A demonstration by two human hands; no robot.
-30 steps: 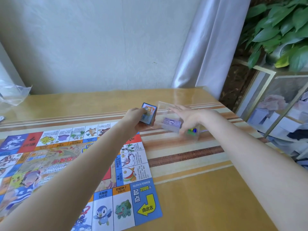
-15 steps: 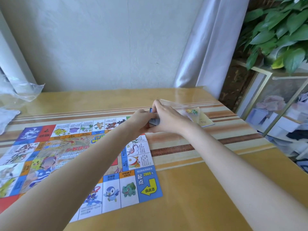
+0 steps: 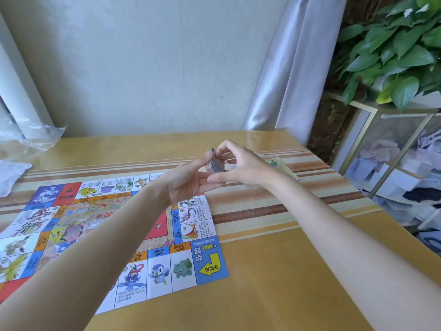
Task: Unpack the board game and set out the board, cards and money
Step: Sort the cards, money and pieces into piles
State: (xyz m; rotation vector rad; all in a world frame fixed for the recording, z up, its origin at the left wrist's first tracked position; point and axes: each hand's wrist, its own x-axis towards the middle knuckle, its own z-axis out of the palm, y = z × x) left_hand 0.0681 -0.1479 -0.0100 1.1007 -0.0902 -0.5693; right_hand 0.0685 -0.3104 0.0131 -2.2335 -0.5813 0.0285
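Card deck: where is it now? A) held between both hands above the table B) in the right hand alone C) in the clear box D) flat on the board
A: the card deck is gripped by the left hand and the right hand, off the board.

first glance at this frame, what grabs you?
The two hands meeting mid-table: the left hand and right hand together hold a small deck of cards above the striped runner. Next, the bright game board spread flat at lower left, its blue corner square with a yellow arrow nearest the camera. A leafy plant fills the top right.
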